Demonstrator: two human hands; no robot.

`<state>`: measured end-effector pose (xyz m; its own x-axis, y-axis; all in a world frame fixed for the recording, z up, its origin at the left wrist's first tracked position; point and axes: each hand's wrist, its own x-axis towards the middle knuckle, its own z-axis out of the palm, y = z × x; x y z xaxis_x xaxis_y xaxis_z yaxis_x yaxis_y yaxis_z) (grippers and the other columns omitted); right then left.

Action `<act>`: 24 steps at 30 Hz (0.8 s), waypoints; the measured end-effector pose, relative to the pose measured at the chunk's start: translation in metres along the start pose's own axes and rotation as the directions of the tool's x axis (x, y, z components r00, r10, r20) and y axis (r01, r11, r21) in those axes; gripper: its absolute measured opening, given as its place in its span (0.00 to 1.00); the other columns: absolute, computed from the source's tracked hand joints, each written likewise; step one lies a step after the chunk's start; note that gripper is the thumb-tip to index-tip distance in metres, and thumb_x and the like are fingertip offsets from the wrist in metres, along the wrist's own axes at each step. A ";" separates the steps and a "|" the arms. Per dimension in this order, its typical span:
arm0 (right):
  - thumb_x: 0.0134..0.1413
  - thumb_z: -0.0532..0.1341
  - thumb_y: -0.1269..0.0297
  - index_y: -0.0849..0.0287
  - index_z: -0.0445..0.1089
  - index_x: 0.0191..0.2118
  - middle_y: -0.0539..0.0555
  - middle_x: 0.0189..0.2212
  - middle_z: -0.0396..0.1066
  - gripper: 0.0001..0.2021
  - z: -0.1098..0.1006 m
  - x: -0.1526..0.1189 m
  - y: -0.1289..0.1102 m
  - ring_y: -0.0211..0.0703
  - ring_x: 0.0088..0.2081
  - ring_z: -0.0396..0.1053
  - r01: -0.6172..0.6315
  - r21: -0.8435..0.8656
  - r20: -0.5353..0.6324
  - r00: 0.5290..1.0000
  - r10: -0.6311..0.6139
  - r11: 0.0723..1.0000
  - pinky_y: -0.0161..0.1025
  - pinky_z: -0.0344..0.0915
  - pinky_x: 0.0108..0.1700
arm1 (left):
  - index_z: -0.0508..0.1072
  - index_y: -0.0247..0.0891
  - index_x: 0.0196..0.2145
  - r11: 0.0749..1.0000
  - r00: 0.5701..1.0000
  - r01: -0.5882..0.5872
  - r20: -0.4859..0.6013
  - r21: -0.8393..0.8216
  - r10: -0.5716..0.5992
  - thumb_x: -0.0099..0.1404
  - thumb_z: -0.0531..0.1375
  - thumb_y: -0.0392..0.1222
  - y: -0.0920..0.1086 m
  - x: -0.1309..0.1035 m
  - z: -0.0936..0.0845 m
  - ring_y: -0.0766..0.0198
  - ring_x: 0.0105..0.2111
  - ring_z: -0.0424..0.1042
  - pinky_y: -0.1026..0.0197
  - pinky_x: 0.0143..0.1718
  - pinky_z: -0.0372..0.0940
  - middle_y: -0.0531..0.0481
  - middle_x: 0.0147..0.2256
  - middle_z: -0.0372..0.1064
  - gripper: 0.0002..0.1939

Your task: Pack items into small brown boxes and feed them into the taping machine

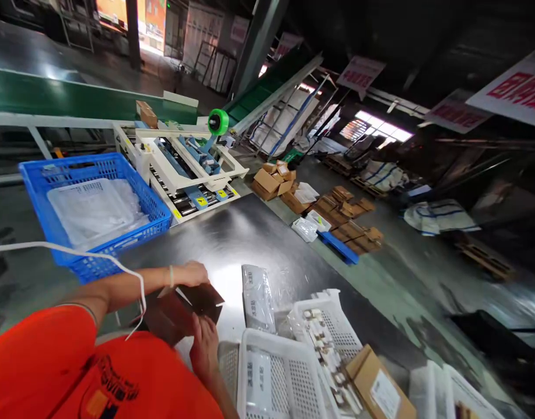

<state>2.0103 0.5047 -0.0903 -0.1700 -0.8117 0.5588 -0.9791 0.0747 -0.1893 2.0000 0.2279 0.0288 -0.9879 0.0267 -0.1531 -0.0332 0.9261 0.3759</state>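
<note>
A brown cardboard box (174, 314) with raised flaps stands on the dark metal table in front of my body. My left hand (191, 273) is closed over its far flap, fingertips partly hidden. Lower down, my right hand (205, 343) holds the near flap, with the thumb and fingers against the board. Right of the box lies a flat grey plastic packet (257, 297) with printed characters. A white perforated basket (300, 372) beside my right forearm holds a similar packet.
Another white basket (348, 326) holds small white-and-brown pieces, next to a labelled carton (381, 387). At left, a blue crate (158, 218) contains clear bags, with a white cable (97, 254) before it. A carton-sealing machine (180, 169) adjoins the metal table (232, 224).
</note>
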 end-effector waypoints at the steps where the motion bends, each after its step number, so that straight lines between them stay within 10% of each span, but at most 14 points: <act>1: 0.62 0.55 0.82 0.58 0.55 0.87 0.62 0.49 0.85 0.48 0.002 0.003 -0.006 0.58 0.45 0.85 0.007 0.065 0.010 1.000 -0.008 0.998 0.50 0.83 0.46 | 0.88 0.37 0.35 0.999 0.999 -0.041 0.001 0.012 0.041 0.77 0.67 0.45 0.008 0.005 0.004 0.50 0.40 0.80 0.55 0.43 0.72 0.38 0.36 0.84 0.14; 4: 0.67 0.56 0.78 0.56 0.55 0.86 0.59 0.44 0.85 0.43 0.001 0.018 -0.014 0.55 0.37 0.82 0.018 0.235 0.038 0.999 -0.028 0.972 0.46 0.81 0.35 | 0.86 0.37 0.33 0.990 0.991 -0.135 0.011 0.045 0.135 0.73 0.72 0.44 0.015 0.008 0.011 0.48 0.43 0.80 0.54 0.44 0.72 0.36 0.39 0.85 0.11; 10: 0.78 0.58 0.61 0.54 0.76 0.73 0.62 0.47 0.87 0.24 0.007 0.090 0.000 0.58 0.45 0.86 -0.102 0.498 0.294 0.954 -0.056 0.861 0.51 0.86 0.47 | 0.88 0.39 0.41 0.978 0.979 -0.203 -0.014 0.043 0.204 0.75 0.71 0.40 -0.027 -0.013 -0.004 0.50 0.47 0.82 0.55 0.51 0.73 0.40 0.43 0.87 0.05; 13: 0.76 0.60 0.59 0.51 0.84 0.59 0.59 0.46 0.88 0.17 0.031 0.127 0.006 0.58 0.48 0.87 -0.267 0.570 0.328 0.941 0.083 0.777 0.54 0.86 0.52 | 0.87 0.42 0.59 0.974 0.972 -0.224 -0.063 0.034 0.225 0.75 0.72 0.45 -0.035 -0.020 -0.014 0.45 0.66 0.77 0.49 0.70 0.68 0.38 0.56 0.86 0.17; 16: 0.71 0.60 0.60 0.48 0.85 0.50 0.59 0.44 0.86 0.14 0.054 0.134 0.011 0.63 0.48 0.86 -0.327 0.544 0.241 0.943 0.229 0.773 0.61 0.86 0.53 | 0.78 0.42 0.71 0.999 0.980 0.033 -0.199 -0.003 -0.033 0.72 0.75 0.48 -0.034 -0.032 -0.017 0.39 0.75 0.67 0.40 0.79 0.60 0.34 0.70 0.76 0.33; 20: 0.70 0.56 0.63 0.43 0.84 0.47 0.62 0.40 0.80 0.17 0.065 0.117 0.016 0.69 0.48 0.82 -0.360 0.360 -0.012 0.921 0.390 0.861 0.72 0.83 0.52 | 0.81 0.32 0.64 0.907 0.874 0.414 -0.246 -0.077 -0.420 0.77 0.66 0.43 -0.036 -0.053 -0.007 0.33 0.60 0.80 0.34 0.63 0.73 0.24 0.60 0.79 0.22; 24: 0.67 0.57 0.64 0.48 0.80 0.38 0.59 0.33 0.73 0.12 0.063 0.119 0.017 0.62 0.39 0.77 -0.310 0.350 -0.032 0.939 0.342 0.884 0.60 0.80 0.41 | 0.85 0.34 0.48 0.938 0.935 0.341 -0.084 -0.071 -0.346 0.72 0.65 0.35 -0.034 -0.060 0.008 0.45 0.44 0.84 0.49 0.47 0.76 0.34 0.46 0.84 0.10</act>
<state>1.9801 0.3729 -0.0777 -0.4980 -0.7183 0.4859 -0.7736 0.1147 -0.6233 2.0621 0.1980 0.0176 -0.9244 -0.3268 -0.1965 -0.3783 0.8506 0.3652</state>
